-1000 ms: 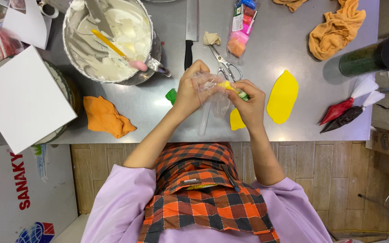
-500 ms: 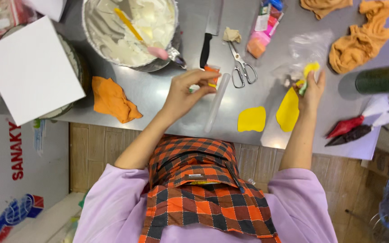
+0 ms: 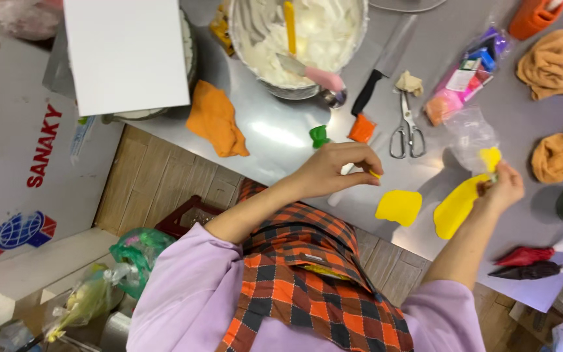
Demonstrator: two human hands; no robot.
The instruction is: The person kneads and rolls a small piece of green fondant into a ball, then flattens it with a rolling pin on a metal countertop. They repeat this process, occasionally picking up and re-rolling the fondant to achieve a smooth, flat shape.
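My left hand [image 3: 337, 171] hovers over the steel table's [image 3: 281, 133] front edge, fingers pinched on a tiny yellow bit [image 3: 375, 174]. My right hand [image 3: 504, 187] is further right, gripping a clear plastic bag [image 3: 469, 135] with a yellow lump [image 3: 490, 157] in it. Two flattened yellow pieces lie between and below the hands: a small one [image 3: 399, 207] and a long oval one [image 3: 456, 207]. A small green piece [image 3: 319, 135] and an orange piece [image 3: 361, 128] lie just beyond my left hand.
Scissors [image 3: 406, 132] and a black-handled knife [image 3: 380, 73] lie mid-table. A metal bowl of white cream [image 3: 301, 32] with spatulas stands behind them. Also there: a white box [image 3: 125, 55], orange cloths [image 3: 215, 120] [image 3: 558, 62], a packet of coloured blocks [image 3: 467, 75], red and dark pieces [image 3: 524, 255].
My hands were together over the yellow material, then drew apart. The right one carried the bag rightward. The left keeps a small yellow bit. The view has swung left.
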